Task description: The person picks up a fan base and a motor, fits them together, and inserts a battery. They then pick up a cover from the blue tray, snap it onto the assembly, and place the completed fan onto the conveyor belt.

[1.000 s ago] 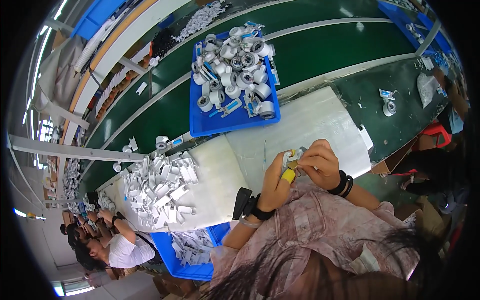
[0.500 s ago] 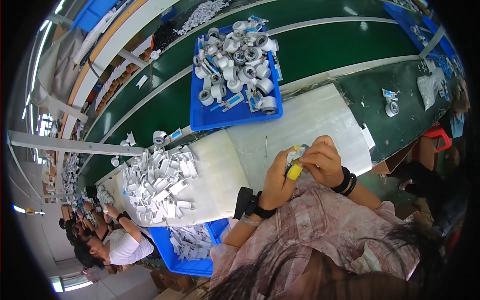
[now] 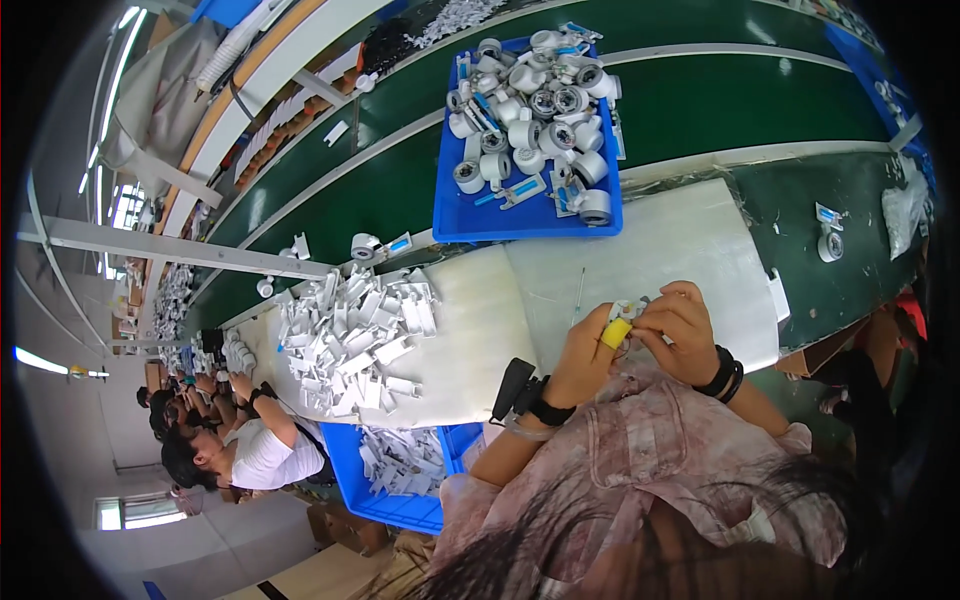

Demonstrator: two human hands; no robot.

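Observation:
My left hand (image 3: 583,362) and my right hand (image 3: 682,332) meet in front of my chest, over the near edge of the pale work mat (image 3: 650,250). Between their closed fingertips is a small white-and-grey part (image 3: 627,309), mostly covered by the fingers. A yellow piece (image 3: 615,334) shows at my left thumb; whether it is wrapped on the thumb or belongs to the part, I cannot tell. My right thumb and fingers pinch the part's right side. A thin rod-like tool (image 3: 580,290) lies on the mat just beyond my left hand.
A blue tray (image 3: 530,226) heaped with round white fittings stands beyond the mat. White plastic pieces (image 3: 355,340) are piled at left, above a blue bin (image 3: 400,512) of similar pieces. One fitting (image 3: 830,245) lies at right. Another person (image 3: 270,450) works at far left.
The whole scene has shifted right in the picture as the head turned. Both hands stay together on the small part, and the yellow piece now faces more toward the camera.

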